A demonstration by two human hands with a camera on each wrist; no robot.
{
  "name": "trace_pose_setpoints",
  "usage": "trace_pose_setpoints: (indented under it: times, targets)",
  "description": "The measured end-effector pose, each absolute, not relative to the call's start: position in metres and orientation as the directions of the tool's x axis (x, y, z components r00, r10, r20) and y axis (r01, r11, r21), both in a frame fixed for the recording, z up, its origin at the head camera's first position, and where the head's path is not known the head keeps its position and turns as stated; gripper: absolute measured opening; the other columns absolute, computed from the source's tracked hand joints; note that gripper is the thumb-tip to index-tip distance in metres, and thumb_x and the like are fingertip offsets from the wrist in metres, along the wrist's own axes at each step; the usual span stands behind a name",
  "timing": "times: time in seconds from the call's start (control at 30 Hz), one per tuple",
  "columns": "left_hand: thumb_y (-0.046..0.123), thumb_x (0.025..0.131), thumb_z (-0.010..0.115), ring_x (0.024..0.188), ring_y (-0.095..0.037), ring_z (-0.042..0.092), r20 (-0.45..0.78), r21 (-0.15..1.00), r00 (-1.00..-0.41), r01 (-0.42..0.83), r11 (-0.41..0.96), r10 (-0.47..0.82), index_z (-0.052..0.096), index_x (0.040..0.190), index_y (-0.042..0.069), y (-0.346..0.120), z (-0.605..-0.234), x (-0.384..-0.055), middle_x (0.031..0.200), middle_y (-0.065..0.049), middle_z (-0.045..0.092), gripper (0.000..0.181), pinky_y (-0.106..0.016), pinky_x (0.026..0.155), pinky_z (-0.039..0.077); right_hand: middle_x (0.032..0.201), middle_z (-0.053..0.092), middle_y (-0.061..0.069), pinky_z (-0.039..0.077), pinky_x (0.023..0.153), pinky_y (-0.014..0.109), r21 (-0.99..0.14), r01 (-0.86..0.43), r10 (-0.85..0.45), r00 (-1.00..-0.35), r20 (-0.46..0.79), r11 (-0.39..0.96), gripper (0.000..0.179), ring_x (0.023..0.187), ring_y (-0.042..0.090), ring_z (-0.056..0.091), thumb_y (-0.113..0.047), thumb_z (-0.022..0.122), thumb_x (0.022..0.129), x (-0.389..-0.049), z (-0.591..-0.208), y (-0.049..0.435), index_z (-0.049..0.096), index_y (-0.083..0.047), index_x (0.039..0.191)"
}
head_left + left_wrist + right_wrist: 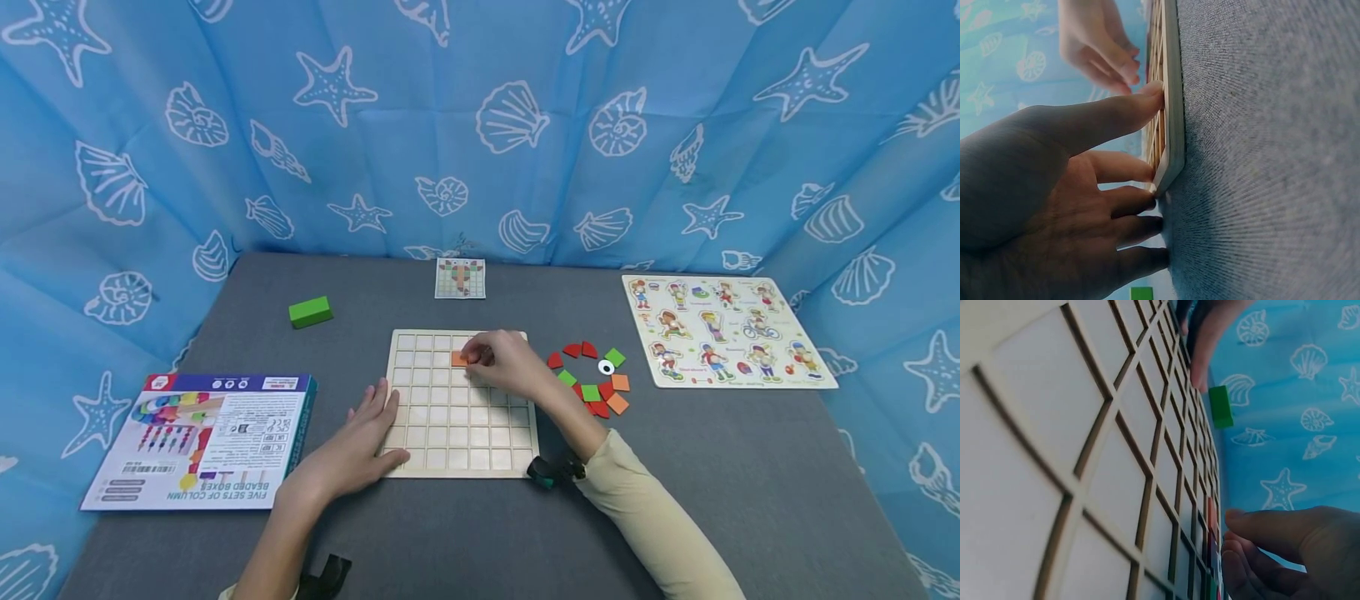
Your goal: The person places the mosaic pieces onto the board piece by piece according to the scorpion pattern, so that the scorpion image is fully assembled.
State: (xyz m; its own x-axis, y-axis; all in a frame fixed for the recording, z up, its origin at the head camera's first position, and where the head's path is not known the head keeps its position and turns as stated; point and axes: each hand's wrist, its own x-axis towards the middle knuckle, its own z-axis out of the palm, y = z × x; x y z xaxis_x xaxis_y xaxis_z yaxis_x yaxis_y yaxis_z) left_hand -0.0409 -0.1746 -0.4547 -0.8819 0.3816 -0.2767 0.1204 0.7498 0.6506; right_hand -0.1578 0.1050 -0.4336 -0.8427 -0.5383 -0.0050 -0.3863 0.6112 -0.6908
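A pale wooden grid board (pixel 437 414) lies flat before me. My left hand (pixel 360 442) steadies its left side, fingers spread along the edge; in the left wrist view the thumb (pixel 1147 103) presses on the rim near a corner. Over the upper part of the board, my right hand (pixel 506 362) has its fingers curled, fingertips right at an orange square tile (pixel 458 359) in a cell. The right wrist view has the thumb (pixel 1260 528) and fingers close together beside the orange tile (pixel 1211 515). The palm hides the cells beneath it.
Loose red, green and orange tiles (pixel 618 403) and a white ring (pixel 606 367) lie right of the board. A pattern card (pixel 460 279) stands behind it. Around are a green block (pixel 311 312), a boxed toy (pixel 191 446) at left and a picture puzzle (pixel 727 333) at right.
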Motion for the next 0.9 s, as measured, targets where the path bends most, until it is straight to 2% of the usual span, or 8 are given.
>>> trace_pose_setpoints:
  times: [0.1, 0.4, 0.67, 0.9]
  targets:
    - [0.037, 0.104, 0.073, 0.168, -0.052, 0.003, -0.272, 0.658, -0.880, 0.126, 0.742, 0.390, 0.023, 0.170, -0.004, -0.174, -0.450, -0.040, 0.182, -0.027, 0.003, 0.092, -0.079, 0.130, 0.011, 0.095, 0.077, 0.008, 0.059, 0.077, 0.024, -0.715, -0.372, -0.531, -0.847, 0.001, 0.592, 0.016, 0.081, 0.010, 0.068, -0.007, 0.078, 0.098, -0.155, -0.432, 0.115, 0.079, -0.001, 0.112]
    - [0.043, 0.102, 0.074, 0.170, -0.047, 0.003, -0.249, 0.610, -0.893, 0.157, 0.777, 0.376, 0.022, 0.171, 0.000, -0.181, -0.482, -0.047, 0.183, -0.023, 0.001, 0.096, -0.074, 0.133, 0.014, 0.098, 0.080, 0.009, 0.059, 0.075, 0.022, -0.724, -0.319, -0.459, -0.888, 0.004, 0.611, 0.017, 0.084, 0.012, 0.072, -0.008, 0.078, 0.098, -0.150, -0.427, 0.165, 0.080, -0.001, 0.114]
    - [0.042, 0.105, 0.071, 0.170, -0.048, 0.003, -0.237, 0.622, -0.894, 0.161, 0.767, 0.379, 0.022, 0.172, 0.001, -0.180, -0.481, -0.045, 0.183, -0.023, 0.001, 0.093, -0.076, 0.132, 0.014, 0.108, 0.080, 0.015, 0.061, 0.077, 0.026, -0.651, -0.275, -0.371, -0.928, -0.012, 0.708, 0.020, 0.090, 0.019, 0.075, -0.005, 0.079, 0.097, -0.150, -0.436, 0.210, 0.080, 0.000, 0.117]
    - [0.038, 0.104, 0.073, 0.170, -0.048, 0.003, -0.249, 0.607, -0.893, 0.157, 0.779, 0.374, 0.022, 0.171, 0.000, -0.179, -0.481, -0.047, 0.183, -0.022, 0.001, 0.093, -0.075, 0.132, 0.015, 0.102, 0.073, 0.015, 0.051, 0.073, 0.026, -0.566, -0.290, -0.353, -0.936, -0.002, 0.772, 0.022, 0.083, 0.017, 0.062, -0.006, 0.078, 0.098, -0.152, -0.443, 0.227, 0.080, 0.002, 0.118]
